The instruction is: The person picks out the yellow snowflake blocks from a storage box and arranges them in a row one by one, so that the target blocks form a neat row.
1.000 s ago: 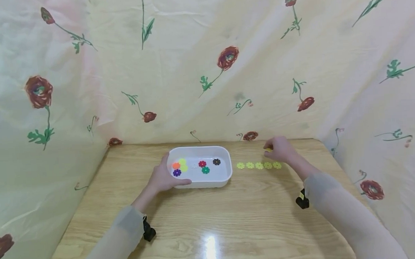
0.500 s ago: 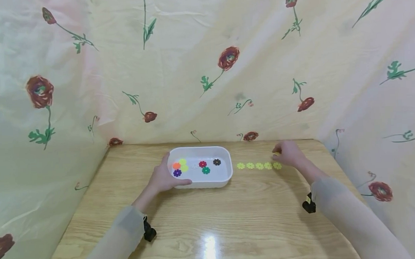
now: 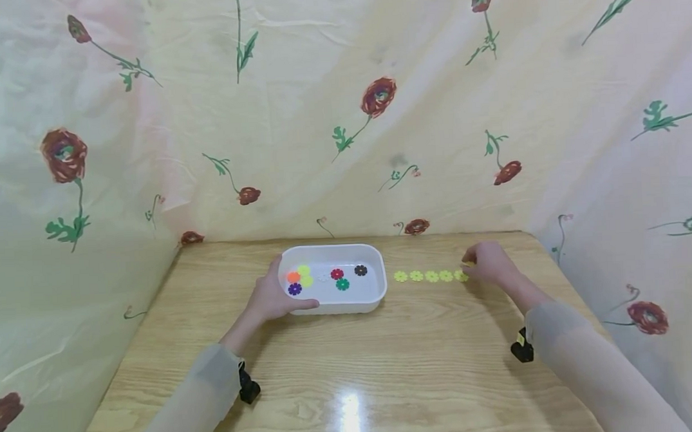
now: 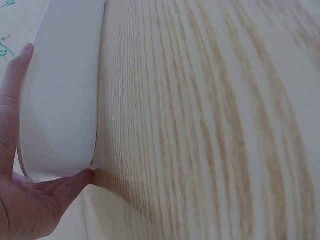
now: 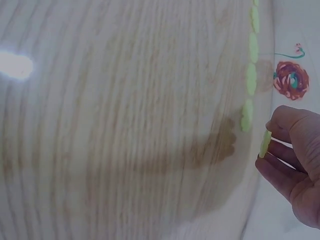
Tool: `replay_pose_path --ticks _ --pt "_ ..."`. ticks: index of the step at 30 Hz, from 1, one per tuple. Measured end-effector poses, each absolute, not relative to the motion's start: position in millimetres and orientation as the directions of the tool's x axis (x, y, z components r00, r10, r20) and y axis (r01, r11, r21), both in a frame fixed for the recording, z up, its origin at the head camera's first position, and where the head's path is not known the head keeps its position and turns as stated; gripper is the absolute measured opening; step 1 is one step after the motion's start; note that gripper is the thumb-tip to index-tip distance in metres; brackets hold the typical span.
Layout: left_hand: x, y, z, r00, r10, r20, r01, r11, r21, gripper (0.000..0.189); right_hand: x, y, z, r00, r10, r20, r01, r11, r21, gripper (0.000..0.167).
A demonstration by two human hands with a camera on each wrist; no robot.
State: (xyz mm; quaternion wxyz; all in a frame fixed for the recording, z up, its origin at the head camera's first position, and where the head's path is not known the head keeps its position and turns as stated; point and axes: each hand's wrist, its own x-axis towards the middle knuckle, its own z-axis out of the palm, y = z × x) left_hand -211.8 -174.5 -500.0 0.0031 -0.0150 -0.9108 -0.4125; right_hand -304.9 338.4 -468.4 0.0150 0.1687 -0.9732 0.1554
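My left hand (image 3: 268, 298) grips the left end of a white plastic container (image 3: 350, 308), its thumb lying along the near wall. In the left wrist view the hand curls round the end of that container (image 4: 62, 90). Between thumb and fingers, my right hand (image 3: 492, 264) pinches a yellow flower-shaped disc (image 5: 265, 144) above the table. Below and left of it runs a straight row of yellow flower-shaped discs (image 3: 432, 276); the hand partly covers the rightmost one in the head view.
Inside the container lie several flower-shaped discs, among them an orange one (image 3: 293, 277), a purple one (image 3: 294, 288), a red one (image 3: 337, 274), a green one (image 3: 342, 284) and a black one (image 3: 360, 271). Flower-printed cloth (image 3: 295, 115) surrounds the wooden table (image 3: 399, 368).
My right hand has moved right and toward me, down to the right end of the row, carrying the yellow flower-shaped disc. The left hand and the container have stayed put.
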Motion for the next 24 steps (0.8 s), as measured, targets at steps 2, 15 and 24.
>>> replay_pose_path --ticks 2,15,24 --pt "-212.1 -174.4 -500.8 -1.000 0.023 0.015 0.027 0.659 0.751 0.146 -302.4 339.9 -468.5 -0.942 -0.325 0.081 -0.334 0.893 -0.301 0.022" --pt "-211.5 -173.9 -501.4 -1.000 0.020 0.017 0.026 0.651 0.759 0.145 -297.1 352.1 -482.3 -0.952 -0.303 0.041 -0.300 0.899 -0.319 0.021" --pt "-209.5 -171.0 -497.3 -1.000 0.009 0.007 0.011 0.656 0.755 0.142 -296.0 354.7 -488.9 -0.952 -0.304 0.041 -0.302 0.904 -0.303 0.024"
